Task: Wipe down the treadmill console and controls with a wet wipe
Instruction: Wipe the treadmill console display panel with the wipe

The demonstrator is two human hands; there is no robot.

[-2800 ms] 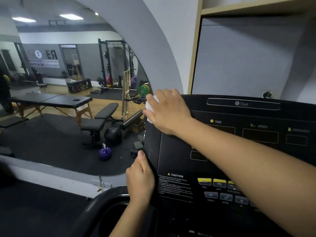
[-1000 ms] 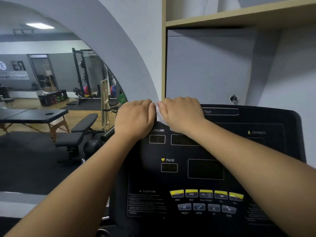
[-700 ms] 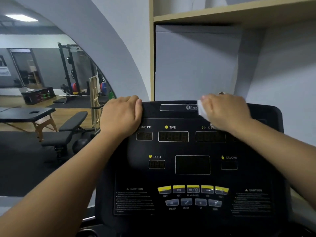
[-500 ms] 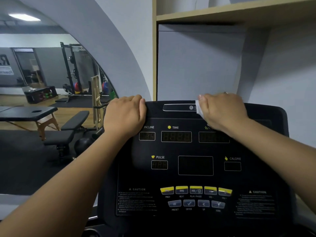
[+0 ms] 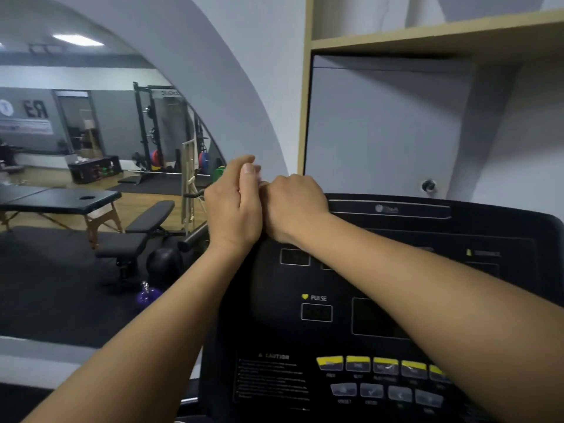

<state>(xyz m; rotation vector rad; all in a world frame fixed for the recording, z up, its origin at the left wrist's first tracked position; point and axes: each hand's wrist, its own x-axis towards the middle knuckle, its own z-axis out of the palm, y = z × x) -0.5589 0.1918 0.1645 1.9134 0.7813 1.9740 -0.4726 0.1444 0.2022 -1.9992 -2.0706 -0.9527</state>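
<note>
- The wet wipe (image 5: 261,178) is almost hidden. Only a small pale scrap shows between the two hands, at the top left corner of the console (image 5: 274,325). If the wipe is bunched so small, it probably cleans only a narrow strip and leaves streaks.
- The right hand (image 5: 294,206) has its fingers curled down over the top edge, and it seems to be closed on the wipe. The left hand (image 5: 235,206) stands upright beside it and touches it, with fingers curled close and the thumb on top. Whether it also pinches the wipe, I cannot tell. If the wipe passes from one hand to the other here, it may slip and fall behind the console.
- Both hands are at one corner, so the display windows and the right side risk being skipped.
- The yellow buttons (image 5: 358,363) and the grey buttons (image 5: 370,390) below them are well apart from the hands. Hard pressing there may trigger a function, and a wipe that is too wet may push liquid into the gaps.
- The right forearm lies across the panel and may smear it.
</note>
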